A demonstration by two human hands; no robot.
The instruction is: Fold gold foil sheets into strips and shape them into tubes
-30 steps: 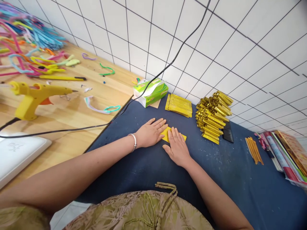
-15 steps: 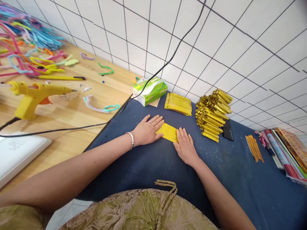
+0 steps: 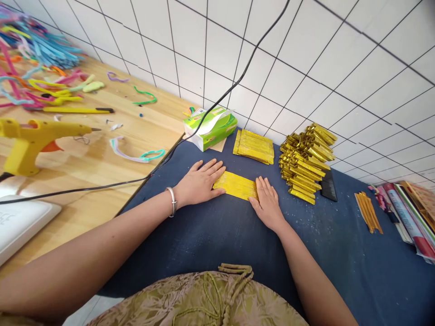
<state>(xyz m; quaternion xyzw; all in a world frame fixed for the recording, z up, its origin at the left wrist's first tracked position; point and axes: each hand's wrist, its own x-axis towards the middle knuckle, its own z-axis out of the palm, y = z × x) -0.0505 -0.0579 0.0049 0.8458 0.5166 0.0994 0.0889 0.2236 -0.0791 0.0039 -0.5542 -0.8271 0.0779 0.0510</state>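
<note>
A folded strip of gold paper (image 3: 234, 185) lies flat on the dark blue cloth (image 3: 217, 235). My left hand (image 3: 199, 183), a silver bangle on its wrist, presses palm-down on the strip's left end. My right hand (image 3: 268, 203) lies flat on its right end, fingers together. Behind the strip sits a flat stack of gold sheets (image 3: 254, 146), and to the right a tall pile of folded gold pieces (image 3: 306, 162).
A green tissue box (image 3: 210, 127) stands by the tiled wall, and a black cable (image 3: 217, 97) crosses above it. On the wooden table (image 3: 102, 167) at left lie a yellow glue gun (image 3: 30, 140) and coloured pipe cleaners (image 3: 41, 68). Orange sticks (image 3: 369, 212) and booklets (image 3: 408, 213) lie at right.
My right hand has slid rightward along the gold strip, away from my left hand, so more of the strip shows between them. The view has shifted slightly.
</note>
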